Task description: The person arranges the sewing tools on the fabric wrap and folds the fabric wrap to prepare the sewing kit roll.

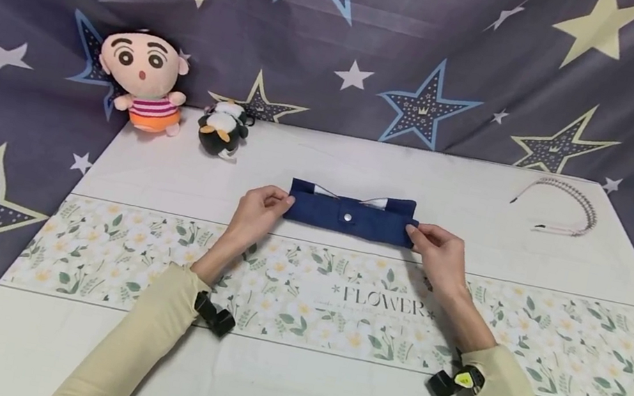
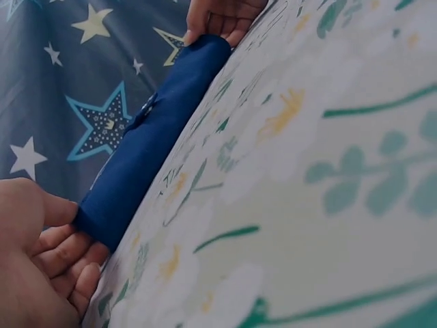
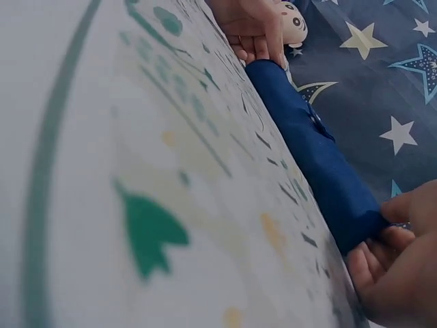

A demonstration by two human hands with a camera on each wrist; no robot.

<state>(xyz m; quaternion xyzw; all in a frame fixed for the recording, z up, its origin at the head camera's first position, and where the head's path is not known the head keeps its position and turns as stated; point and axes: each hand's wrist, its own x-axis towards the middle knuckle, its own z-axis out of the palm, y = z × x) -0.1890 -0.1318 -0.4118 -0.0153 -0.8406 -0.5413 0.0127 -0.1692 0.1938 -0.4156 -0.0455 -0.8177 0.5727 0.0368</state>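
Note:
A navy blue folded fabric pouch lies lengthwise across the white table just beyond the floral strip. Its front has a small tab with a silver snap button, and white shows in the openings along its top edge. At the left end, my left hand pinches the pouch between thumb and fingers. My right hand pinches the opposite end the same way. In the left wrist view, the left thumb lies on top of the pouch with the fingers curled beneath. The right wrist view shows a matching grip by the right hand.
A plush doll in a striped shirt and a penguin plush sit at the back left. A beaded headband lies at the back right. A printed floral strip crosses the table, and a star-patterned curtain hangs behind it.

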